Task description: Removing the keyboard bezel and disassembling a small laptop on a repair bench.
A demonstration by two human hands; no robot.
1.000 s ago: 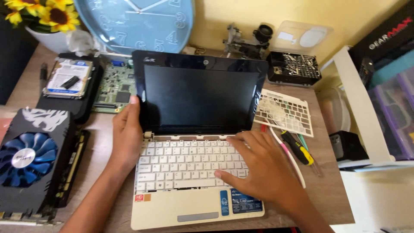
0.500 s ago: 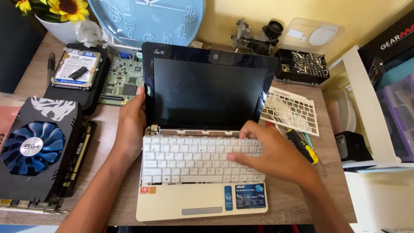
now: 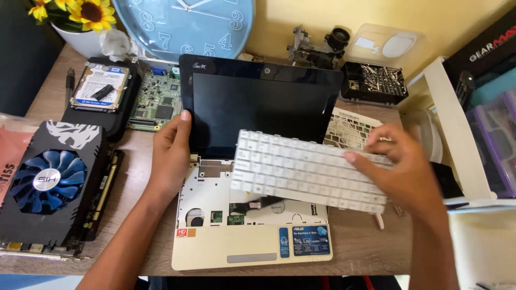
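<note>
Right hand: my right hand (image 3: 411, 169) is clamped on the right end of the keyboard (image 3: 306, 172), thumb on the keys, fingers curled round the far edge.
Keyboard: white, lifted off the laptop (image 3: 250, 215) and held tilted above the open base, in front of the lower part of the screen (image 3: 258, 107); it looks slightly blurred.
Left hand: my left hand (image 3: 171, 153) rests against the left edge of the screen, fingers together, thumb on the bezel.
Laptop base: cream, open, with metal plates and small boards showing where the keyboard sat; a dark flat cable (image 3: 258, 204) lies under the keyboard's lower edge.
Left of laptop: graphics card (image 3: 48, 182) with a blue fan, hard drive (image 3: 100, 87), green circuit board (image 3: 156, 102).
Behind: blue clock (image 3: 188, 24), black bit tray (image 3: 376, 80).
Right: a white frame part (image 3: 349, 129) lies on the table (image 3: 365, 247), partly behind the keyboard.
</note>
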